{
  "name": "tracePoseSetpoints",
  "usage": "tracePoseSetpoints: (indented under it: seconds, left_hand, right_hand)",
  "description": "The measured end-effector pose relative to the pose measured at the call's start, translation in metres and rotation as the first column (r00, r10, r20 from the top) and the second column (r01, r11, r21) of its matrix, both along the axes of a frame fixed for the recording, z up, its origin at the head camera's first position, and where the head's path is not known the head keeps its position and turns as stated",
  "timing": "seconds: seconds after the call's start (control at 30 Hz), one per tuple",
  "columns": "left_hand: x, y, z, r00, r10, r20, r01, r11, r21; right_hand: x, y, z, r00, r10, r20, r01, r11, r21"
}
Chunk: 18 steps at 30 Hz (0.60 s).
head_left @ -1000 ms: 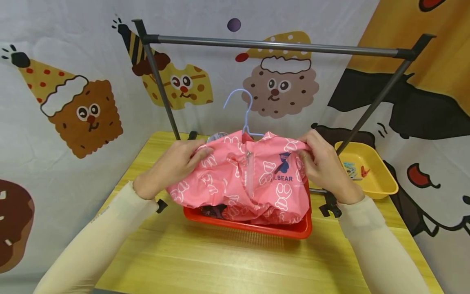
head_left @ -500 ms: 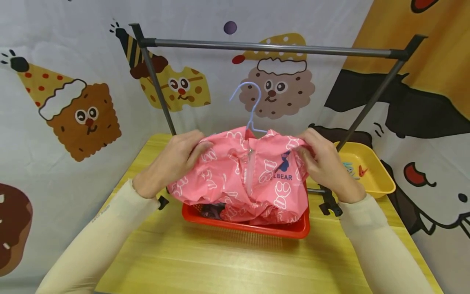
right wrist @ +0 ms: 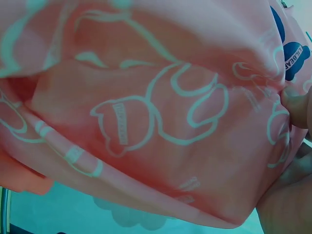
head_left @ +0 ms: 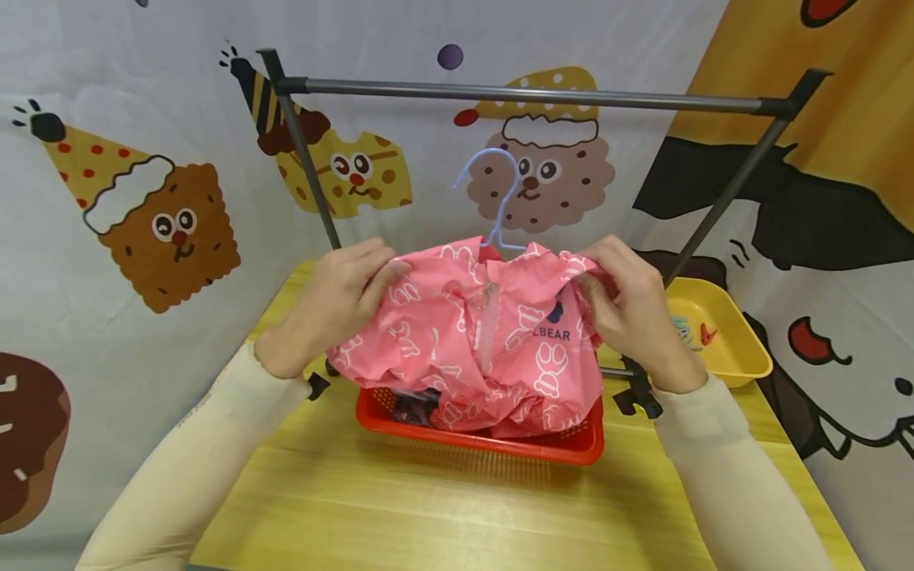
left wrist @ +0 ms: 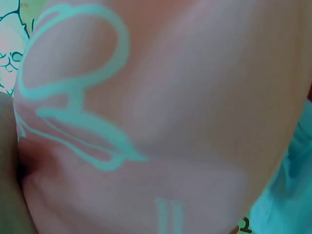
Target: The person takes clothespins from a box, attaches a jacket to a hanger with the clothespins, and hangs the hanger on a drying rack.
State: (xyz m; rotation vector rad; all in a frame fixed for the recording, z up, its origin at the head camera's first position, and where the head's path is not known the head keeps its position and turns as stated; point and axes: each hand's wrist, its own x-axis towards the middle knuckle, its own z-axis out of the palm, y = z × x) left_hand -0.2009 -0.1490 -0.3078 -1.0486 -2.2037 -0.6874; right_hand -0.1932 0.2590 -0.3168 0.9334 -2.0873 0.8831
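Note:
A pink jacket (head_left: 457, 333) with white bear outlines and a front zip is held up by both hands over a red basket (head_left: 485, 446). My left hand (head_left: 332, 297) pinches its left shoulder, thumb in front. The right shoulder is gripped by my right hand (head_left: 631, 305). From the collar rises the hook of a blue hanger (head_left: 504, 198); the rest of the hanger is hidden by the cloth. Pink fabric (left wrist: 170, 122) fills most of the left wrist view. In the right wrist view, fingers (right wrist: 297, 105) pinch the jacket (right wrist: 170, 107).
Behind the jacket stands a rack with a grey horizontal bar (head_left: 528, 93). To the right, a yellow tray (head_left: 735, 349) holds several small clips (head_left: 707, 334). Dark cloth (head_left: 416, 408) lies in the basket. A printed curtain hangs behind the wooden table (head_left: 428, 515).
Both hands have lifted the jacket slightly. The hanger hook has moved up and a little to the right, nearer the bar, and more of the basket's inside shows.

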Motion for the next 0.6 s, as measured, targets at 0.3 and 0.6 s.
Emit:
tracePoseSetpoints:
  seconds: [0.3, 0.6]
  left_hand:
    - [0.000, -0.015, 0.010, 0.998, 0.049, -0.025, -0.049, 0.999, -0.001]
    - [0.001, -0.011, 0.026, 0.988, 0.086, 0.126, -0.079, 0.995, -0.062]
  right_hand:
    - [0.002, 0.006, 0.012, 0.998, -0.055, -0.007, 0.055, 0.998, -0.041]
    - [0.001, 0.005, 0.028, 0.997, -0.075, -0.035, 0.073, 0.996, -0.051]
